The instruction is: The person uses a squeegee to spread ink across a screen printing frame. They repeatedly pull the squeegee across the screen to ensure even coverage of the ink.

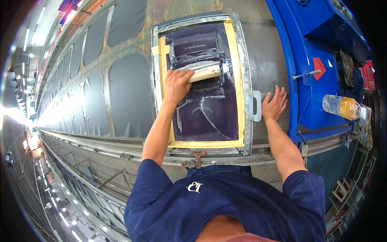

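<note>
A metal-framed screen (210, 117) edged with yellow tape lies on the long table, with glossy dark ink smeared over its purple-black mesh and pale marks showing. My left hand (178, 80) grips a pale, bar-shaped squeegee (205, 71) across the upper middle of the screen; the squeegee's lower edge is in the dark ink. My right hand (274, 103) has its fingers spread on the grey metal surface (270, 56), just right of the frame's white handle (256, 105).
Rows of dark grey cut panels (129, 97) stretch away leftward. At the right stand a blue machine (310, 48) with a fan (344, 68) and a lying plastic bottle of yellow liquid (338, 105). A metal rail (121, 154) runs along the near edge.
</note>
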{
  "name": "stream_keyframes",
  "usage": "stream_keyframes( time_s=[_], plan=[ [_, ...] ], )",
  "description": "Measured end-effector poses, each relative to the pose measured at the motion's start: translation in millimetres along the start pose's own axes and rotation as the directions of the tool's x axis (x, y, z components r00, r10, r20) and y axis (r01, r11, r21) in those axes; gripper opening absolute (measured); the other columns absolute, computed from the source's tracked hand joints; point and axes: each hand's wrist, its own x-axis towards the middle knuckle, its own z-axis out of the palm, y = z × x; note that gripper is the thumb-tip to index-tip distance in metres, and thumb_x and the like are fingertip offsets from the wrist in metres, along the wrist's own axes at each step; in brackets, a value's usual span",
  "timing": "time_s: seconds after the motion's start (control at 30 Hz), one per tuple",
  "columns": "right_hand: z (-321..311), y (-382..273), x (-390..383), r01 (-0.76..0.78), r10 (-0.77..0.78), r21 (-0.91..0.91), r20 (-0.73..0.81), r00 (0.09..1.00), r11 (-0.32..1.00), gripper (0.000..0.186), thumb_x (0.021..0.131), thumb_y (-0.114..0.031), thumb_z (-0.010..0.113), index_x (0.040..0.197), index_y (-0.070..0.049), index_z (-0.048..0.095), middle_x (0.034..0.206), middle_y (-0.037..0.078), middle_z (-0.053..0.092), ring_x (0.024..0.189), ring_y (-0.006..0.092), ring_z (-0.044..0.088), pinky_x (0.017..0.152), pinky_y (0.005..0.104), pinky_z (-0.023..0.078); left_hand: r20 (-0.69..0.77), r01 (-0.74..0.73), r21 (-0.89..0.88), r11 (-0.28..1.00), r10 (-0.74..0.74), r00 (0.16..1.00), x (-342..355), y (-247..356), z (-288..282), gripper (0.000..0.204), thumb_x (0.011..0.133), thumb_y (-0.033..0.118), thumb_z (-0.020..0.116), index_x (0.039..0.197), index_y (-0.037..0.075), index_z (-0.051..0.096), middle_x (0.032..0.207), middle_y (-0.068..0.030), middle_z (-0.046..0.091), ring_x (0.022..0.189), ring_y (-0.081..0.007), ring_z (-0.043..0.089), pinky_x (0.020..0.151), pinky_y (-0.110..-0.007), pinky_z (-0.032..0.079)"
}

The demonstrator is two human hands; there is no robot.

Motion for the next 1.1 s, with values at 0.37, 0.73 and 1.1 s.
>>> stream_keyframes(
  time_s=[0.37,0.73,1.1],
  plan=[
    [0,-2,-2,-0.01,0.01,-0.001,0.02,1.0,1.0,0.055,0.101,-0.033,0.05,0.152,-0.016,0.039,0.162,0.017,0.033,0.152,0.039,0.025,0.124,0.0556,0.016,0.036,0.023,0.003,1.0,-0.023,0.999,9,-5,-2,0.039,0.067,0.01,0.08,0.106,0.014,0.076,0.105,-0.0003,0.076,0.093,-0.0221,0.067,0.082,-0.039,0.045],
    [2,1,1,-0.001,0.0,0.003,0.01,1.0,1.0,0.055,0.101,-0.033,0.049,0.152,-0.016,0.038,0.162,0.018,0.032,0.152,0.0389,0.024,0.124,0.0556,0.016,-0.048,-0.036,-0.079,0.996,0.033,0.998,20,-26,8,0.038,0.065,0.01,0.079,0.102,0.015,0.076,0.098,-0.0017,0.076,0.085,-0.0257,0.068,0.081,-0.04,0.049],
    [5,5,-1,0.01,-0.01,-0.005,-0.004,1.0,1.0,0.055,0.101,-0.033,0.05,0.152,-0.016,0.039,0.161,0.018,0.034,0.151,0.0391,0.025,0.124,0.0559,0.016,0.185,0.115,-0.071,0.991,-0.1,0.978,23,-8,-21,0.028,0.072,0.018,0.076,0.1,0.014,0.076,0.091,-0.0059,0.075,0.081,-0.0311,0.071,0.075,-0.045,0.055]
  ],
)
